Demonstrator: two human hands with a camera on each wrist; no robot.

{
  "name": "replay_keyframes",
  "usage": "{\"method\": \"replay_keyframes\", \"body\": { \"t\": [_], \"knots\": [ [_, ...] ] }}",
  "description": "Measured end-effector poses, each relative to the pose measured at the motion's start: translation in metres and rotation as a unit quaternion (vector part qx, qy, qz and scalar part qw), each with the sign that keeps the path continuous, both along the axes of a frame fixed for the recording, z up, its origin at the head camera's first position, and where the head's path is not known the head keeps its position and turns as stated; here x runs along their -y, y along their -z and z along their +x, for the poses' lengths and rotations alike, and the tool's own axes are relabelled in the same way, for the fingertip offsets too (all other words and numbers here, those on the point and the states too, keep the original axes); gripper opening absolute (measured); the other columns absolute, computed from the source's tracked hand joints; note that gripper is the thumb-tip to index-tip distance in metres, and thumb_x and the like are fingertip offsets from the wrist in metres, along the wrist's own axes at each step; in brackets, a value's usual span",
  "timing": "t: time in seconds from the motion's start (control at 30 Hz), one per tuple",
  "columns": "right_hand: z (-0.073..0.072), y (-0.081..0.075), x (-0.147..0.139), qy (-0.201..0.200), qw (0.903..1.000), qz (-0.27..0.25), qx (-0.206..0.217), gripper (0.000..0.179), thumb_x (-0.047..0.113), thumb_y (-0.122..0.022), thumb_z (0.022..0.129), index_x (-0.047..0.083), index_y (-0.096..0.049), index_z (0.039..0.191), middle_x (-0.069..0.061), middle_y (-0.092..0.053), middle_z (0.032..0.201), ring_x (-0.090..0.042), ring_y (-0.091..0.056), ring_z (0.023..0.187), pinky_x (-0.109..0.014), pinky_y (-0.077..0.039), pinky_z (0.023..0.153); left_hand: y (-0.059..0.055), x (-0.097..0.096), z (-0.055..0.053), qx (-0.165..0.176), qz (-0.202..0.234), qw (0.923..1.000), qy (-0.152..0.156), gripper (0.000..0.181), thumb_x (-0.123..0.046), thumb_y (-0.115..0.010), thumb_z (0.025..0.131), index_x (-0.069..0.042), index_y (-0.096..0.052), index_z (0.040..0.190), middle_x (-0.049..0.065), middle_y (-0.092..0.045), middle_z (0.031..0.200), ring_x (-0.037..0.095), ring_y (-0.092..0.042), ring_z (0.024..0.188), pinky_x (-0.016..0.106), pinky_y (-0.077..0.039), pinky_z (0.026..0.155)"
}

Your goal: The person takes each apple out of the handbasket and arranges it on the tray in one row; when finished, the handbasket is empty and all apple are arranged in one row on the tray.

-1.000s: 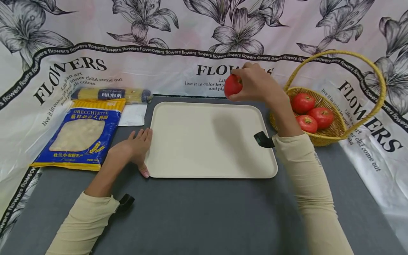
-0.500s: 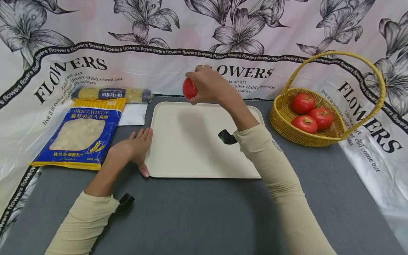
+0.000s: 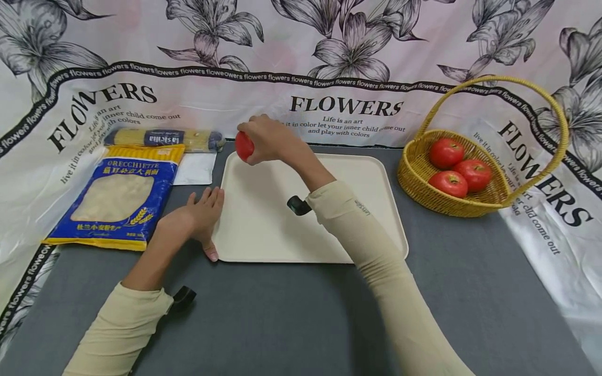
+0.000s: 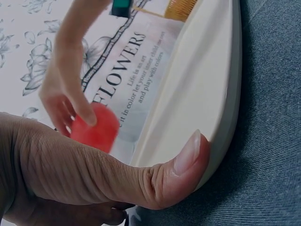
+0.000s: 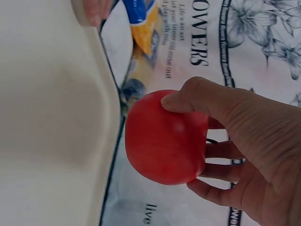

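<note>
My right hand [image 3: 270,141] grips a red apple [image 3: 244,146] over the far left corner of a cream tray [image 3: 301,219]. In the right wrist view the thumb presses on the apple [image 5: 164,141] while the fingers curl behind it. My left hand [image 3: 199,216] rests against the tray's left edge with its fingers straight, the thumb by the near corner. The left wrist view shows that thumb [image 4: 174,179] at the tray's rim, with the held apple [image 4: 96,129] beyond it.
A yellow wicker basket [image 3: 423,193] with a tall handle holds several red apples on the right. A blue and yellow orecchiette bag [image 3: 113,198], a pasta pack [image 3: 164,138] and a white packet [image 3: 194,169] lie left. A flowered sheet [image 3: 263,99] hangs behind the grey table [image 3: 263,313].
My right hand has carried the apple leftward across the tray's far side, and lately a little lower. My left hand stays at the tray's left edge.
</note>
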State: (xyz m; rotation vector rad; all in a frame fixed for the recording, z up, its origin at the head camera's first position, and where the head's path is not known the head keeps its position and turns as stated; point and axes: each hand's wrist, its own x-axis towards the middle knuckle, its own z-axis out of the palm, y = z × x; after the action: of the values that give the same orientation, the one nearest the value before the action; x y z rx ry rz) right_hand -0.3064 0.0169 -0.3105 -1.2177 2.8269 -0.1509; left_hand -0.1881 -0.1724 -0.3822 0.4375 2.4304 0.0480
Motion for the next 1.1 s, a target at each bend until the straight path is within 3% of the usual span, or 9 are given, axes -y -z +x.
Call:
{"method": "replay_keyframes", "body": {
  "t": [0.23, 0.4, 0.53, 0.8, 1.1],
  "knots": [
    [-0.011, 0.031, 0.010, 0.005, 0.9986, 0.019, 0.049, 0.064, 0.028, -0.077, 0.093, 0.008, -0.054, 0.149, -0.013, -0.063, 0.142, -0.028, -0.058, 0.130, -0.037, -0.058, 0.105, 0.000, 0.002, -0.001, 0.007, 0.011, 0.9999, 0.003, 0.164, -0.060, -0.095, 0.054, 0.008, 0.006, 0.164, 0.032, 0.014, 0.172, 0.052, 0.012, 0.160, 0.071, 0.005, 0.128],
    [-0.018, 0.050, 0.015, -0.016, 0.9967, 0.011, 0.079, 0.065, 0.013, -0.071, 0.097, 0.004, -0.045, 0.156, -0.018, -0.052, 0.153, -0.029, -0.052, 0.139, -0.039, -0.050, 0.117, 0.000, 0.001, 0.000, -0.003, 0.009, 0.9998, 0.016, 0.162, -0.057, -0.096, 0.057, 0.009, 0.006, 0.163, 0.034, 0.015, 0.171, 0.055, 0.011, 0.159, 0.074, 0.002, 0.126],
    [-0.020, 0.052, 0.024, -0.010, 0.9967, 0.022, 0.078, 0.068, 0.006, -0.069, 0.098, 0.005, -0.040, 0.159, -0.020, -0.043, 0.161, -0.030, -0.046, 0.146, -0.040, -0.045, 0.122, 0.000, 0.002, 0.000, -0.009, 0.007, 0.9998, 0.016, 0.161, -0.055, -0.097, 0.057, 0.010, 0.006, 0.163, 0.034, 0.016, 0.170, 0.055, 0.012, 0.159, 0.074, 0.000, 0.126],
    [-0.016, 0.053, 0.031, 0.028, 0.9960, 0.045, 0.072, 0.073, 0.015, -0.072, 0.100, 0.010, -0.033, 0.162, -0.018, -0.037, 0.166, -0.031, -0.038, 0.153, -0.041, -0.042, 0.125, 0.000, 0.002, -0.001, -0.008, 0.007, 0.9998, 0.017, 0.162, -0.057, -0.097, 0.057, 0.011, 0.006, 0.162, 0.035, 0.016, 0.170, 0.055, 0.011, 0.159, 0.074, -0.001, 0.126],
    [-0.014, 0.058, 0.029, 0.020, 0.9980, 0.048, 0.036, 0.070, 0.022, -0.068, 0.103, 0.012, -0.033, 0.162, -0.017, -0.039, 0.162, -0.033, -0.039, 0.151, -0.041, -0.041, 0.126, -0.001, 0.002, 0.002, -0.021, 0.004, 0.9995, 0.022, 0.163, -0.058, -0.097, 0.056, 0.013, 0.005, 0.161, 0.037, 0.014, 0.169, 0.056, 0.008, 0.159, 0.075, -0.004, 0.126]
  ]
}}
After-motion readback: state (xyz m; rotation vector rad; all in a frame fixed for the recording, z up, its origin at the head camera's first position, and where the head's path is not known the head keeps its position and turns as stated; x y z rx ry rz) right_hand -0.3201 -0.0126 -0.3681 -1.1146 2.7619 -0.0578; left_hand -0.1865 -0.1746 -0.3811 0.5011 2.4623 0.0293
